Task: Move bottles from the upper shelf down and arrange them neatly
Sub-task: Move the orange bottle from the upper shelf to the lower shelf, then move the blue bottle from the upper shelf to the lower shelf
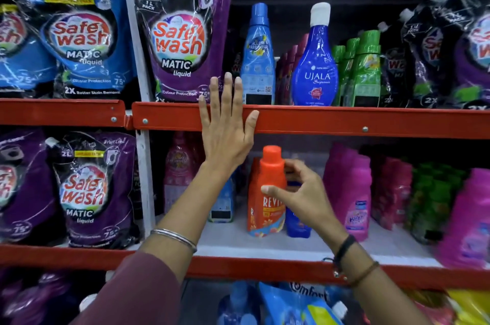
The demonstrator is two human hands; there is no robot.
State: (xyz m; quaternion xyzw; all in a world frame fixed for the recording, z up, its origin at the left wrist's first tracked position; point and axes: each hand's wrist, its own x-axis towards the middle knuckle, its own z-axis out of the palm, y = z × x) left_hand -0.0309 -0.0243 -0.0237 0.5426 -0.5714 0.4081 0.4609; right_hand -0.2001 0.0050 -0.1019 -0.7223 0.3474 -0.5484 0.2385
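Red-edged shop shelving fills the view, stocked with laundry liquids on every tier. On the lower shelf [265, 245] the person's right hand [305, 197] holds an orange bottle [266, 192] labelled "REVIVE" in part, thumb on its front and fingers curled round the shoulder just below the orange cap; it stands upright, just in front of a dark blue bottle [298, 221]. The left hand [225, 133] lies flat and spread against the red edge of the upper shelf [344, 120], holding nothing. To finish this placement well, the bottle probably wants its label turned square to the front and its base nudged level with the pink bottles [350, 192] beside it before the fingers let go. Above wait a pale blue bottle [257, 59] reading "ALL DAY FRESHNESS" and a deep blue "UJALA Supreme" bottle [315, 64]. Purple pouches [180, 40] read "Safewash MATIC liquid", "1 L PACK", "Colour Protection".
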